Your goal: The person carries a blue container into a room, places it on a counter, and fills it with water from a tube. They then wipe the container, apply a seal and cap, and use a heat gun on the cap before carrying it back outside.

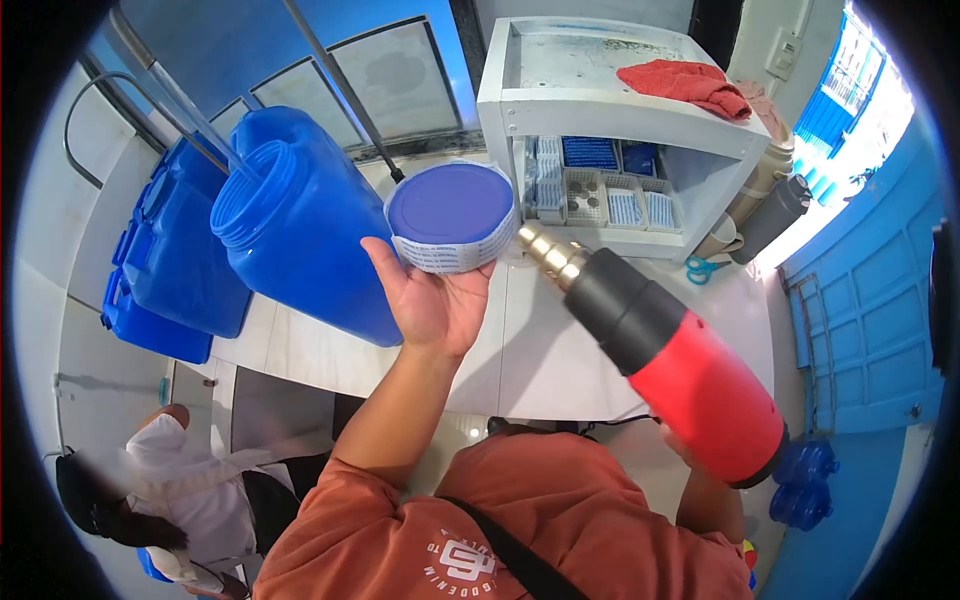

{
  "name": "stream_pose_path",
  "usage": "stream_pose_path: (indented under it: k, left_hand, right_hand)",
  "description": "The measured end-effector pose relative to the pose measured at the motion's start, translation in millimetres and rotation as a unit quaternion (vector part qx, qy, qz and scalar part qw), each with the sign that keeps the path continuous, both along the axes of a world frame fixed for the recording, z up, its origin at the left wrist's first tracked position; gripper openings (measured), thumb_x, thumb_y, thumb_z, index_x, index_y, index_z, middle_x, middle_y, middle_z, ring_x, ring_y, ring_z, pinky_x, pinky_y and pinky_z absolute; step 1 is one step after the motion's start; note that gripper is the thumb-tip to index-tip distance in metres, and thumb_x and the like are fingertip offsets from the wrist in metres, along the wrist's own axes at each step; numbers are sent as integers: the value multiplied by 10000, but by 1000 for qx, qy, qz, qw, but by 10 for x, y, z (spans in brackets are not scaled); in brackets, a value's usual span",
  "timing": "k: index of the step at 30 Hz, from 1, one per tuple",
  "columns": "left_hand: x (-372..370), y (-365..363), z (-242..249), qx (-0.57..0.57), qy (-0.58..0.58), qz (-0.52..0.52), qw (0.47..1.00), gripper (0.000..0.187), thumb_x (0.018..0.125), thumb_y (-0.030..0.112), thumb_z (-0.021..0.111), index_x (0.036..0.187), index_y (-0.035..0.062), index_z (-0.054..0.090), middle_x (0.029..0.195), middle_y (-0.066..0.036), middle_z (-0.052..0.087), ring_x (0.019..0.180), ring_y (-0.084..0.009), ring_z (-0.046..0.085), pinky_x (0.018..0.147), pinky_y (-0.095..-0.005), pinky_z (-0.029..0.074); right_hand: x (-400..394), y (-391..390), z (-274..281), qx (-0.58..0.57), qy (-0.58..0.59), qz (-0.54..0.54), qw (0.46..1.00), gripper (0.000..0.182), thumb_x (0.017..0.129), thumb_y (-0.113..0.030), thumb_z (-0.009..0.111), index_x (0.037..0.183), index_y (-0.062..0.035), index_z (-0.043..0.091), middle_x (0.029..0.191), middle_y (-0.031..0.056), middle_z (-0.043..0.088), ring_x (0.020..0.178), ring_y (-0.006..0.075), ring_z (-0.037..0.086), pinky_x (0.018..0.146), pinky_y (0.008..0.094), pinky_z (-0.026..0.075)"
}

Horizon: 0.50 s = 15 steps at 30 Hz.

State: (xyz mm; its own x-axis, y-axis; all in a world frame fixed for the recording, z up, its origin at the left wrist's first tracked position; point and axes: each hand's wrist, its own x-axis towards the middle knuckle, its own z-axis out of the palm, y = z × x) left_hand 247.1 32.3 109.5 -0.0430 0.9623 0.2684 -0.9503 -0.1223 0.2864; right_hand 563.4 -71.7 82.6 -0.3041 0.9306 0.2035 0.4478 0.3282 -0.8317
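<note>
A round container with a purple lid [450, 204] and a printed white band [455, 252] around its side rests on my left hand [440, 305]. That hand is palm up beneath it, with the thumb stretched out at the left. A red and black heat gun [690, 370] is in my right hand [682, 445], which is mostly hidden behind the tool's body. Its metal nozzle [552, 254] points up and left, close to the right side of the banded container.
Large blue jugs [320, 240] stand at the left of the white counter [560, 370]. A white shelf [620, 112] holds small baskets and a red cloth [685, 85]. Teal scissors [702, 269] lie near a tumbler [775, 215]. Another person [190, 490] is at the lower left.
</note>
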Motion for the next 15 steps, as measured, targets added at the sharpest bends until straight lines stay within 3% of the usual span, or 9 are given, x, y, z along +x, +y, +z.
stream_pose_path:
  k: [3, 5, 11, 12, 14, 15]
  left_hand:
    - [20, -10, 4, -38, 31, 38, 998, 794, 925, 718, 305, 1456, 131, 371, 1487, -99, 402, 1364, -297, 384, 1132, -482, 298]
    - [-51, 16, -117, 8, 58, 6, 998, 790, 930, 713, 303, 1454, 126, 372, 1494, -94, 392, 1366, -299, 382, 1126, -481, 308]
    - [-14, -14, -40, -2, 12, 3, 1000, 783, 933, 703, 303, 1449, 119, 380, 1472, -85, 427, 1346, -285, 413, 1122, -494, 317]
    - [-2, -29, -14, -2, 12, 6, 1000, 783, 933, 703, 303, 1449, 119, 380, 1472, -85, 427, 1346, -285, 413, 1122, -494, 317]
    - [32, -52, 36, -43, 37, 44, 997, 784, 928, 708, 298, 1444, 124, 387, 1452, -79, 454, 1317, -277, 449, 1101, -493, 347]
    - [17, -53, 14, -44, 36, 45, 997, 784, 928, 708, 298, 1444, 124, 387, 1452, -79, 454, 1317, -277, 449, 1101, -493, 347]
  right_hand:
    - [67, -7, -82, 33, 4, -8, 999, 137, 757, -61, 618, 890, -44, 647, 839, 56, 655, 789, 157, 622, 720, 314, 490]
    - [45, -3, -120, 59, -12, -3, 998, 128, 756, -54, 610, 878, -45, 646, 823, 53, 652, 781, 157, 620, 718, 312, 490]
    - [309, -39, -641, 71, -82, 3, 994, 111, 751, -36, 584, 844, -46, 644, 775, 44, 644, 760, 157, 615, 712, 304, 487]
    - [200, -32, -462, 71, -83, 6, 994, 111, 751, -36, 584, 844, -46, 644, 775, 44, 644, 760, 157, 615, 712, 304, 487]
    - [-108, -6, 48, -22, 101, -22, 994, 140, 717, -11, 530, 805, -51, 631, 733, 25, 619, 724, 168, 596, 704, 296, 481]
    - [-95, 16, 40, -22, 94, -13, 995, 142, 714, -11, 530, 806, -51, 630, 733, 25, 618, 722, 169, 594, 703, 297, 481]
